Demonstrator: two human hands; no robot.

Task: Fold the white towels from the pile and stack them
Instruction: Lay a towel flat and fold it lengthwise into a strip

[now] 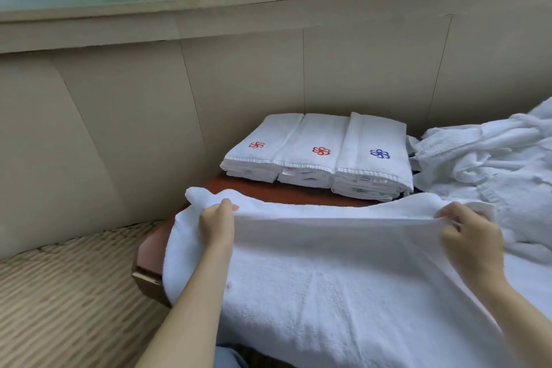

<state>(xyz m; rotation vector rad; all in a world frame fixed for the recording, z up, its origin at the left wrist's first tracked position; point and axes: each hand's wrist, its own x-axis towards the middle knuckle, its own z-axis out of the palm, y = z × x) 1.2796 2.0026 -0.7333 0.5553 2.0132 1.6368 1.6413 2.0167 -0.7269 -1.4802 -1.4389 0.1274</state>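
Head view, looking forward and down over a reddish-brown table (270, 188) set against a padded beige wall below a window. Terry towel (328, 278), white and thick-napped, lies spread across the near part of the table, its left end drooping over the table's left edge and its near part running toward the viewer; judged from the soft sag and rounded folds, it is light, limp and non-slippery, holds no shape of its own, and is best taken at the two ends of one edge so the span between stays taut. Left hand (216, 225) is closed on the far edge near the towel's left end, thumb on top and fingers (230, 207) curled under the cloth, with a small bunched corner standing just left of the grip. Right hand (470, 237) pinches the same far edge near its right end, fingers folded down over the hem. Between the two hands the edge is raised slightly and drawn into a straight line, the cloth beneath it doubled. Three stacks of folded towels (316, 152), side by side and touching, sit on the far part of the table, two bearing red emblems and the right one blue. Unfolded pile (484, 158) lies to the right, crumpled, just beside the stacks.
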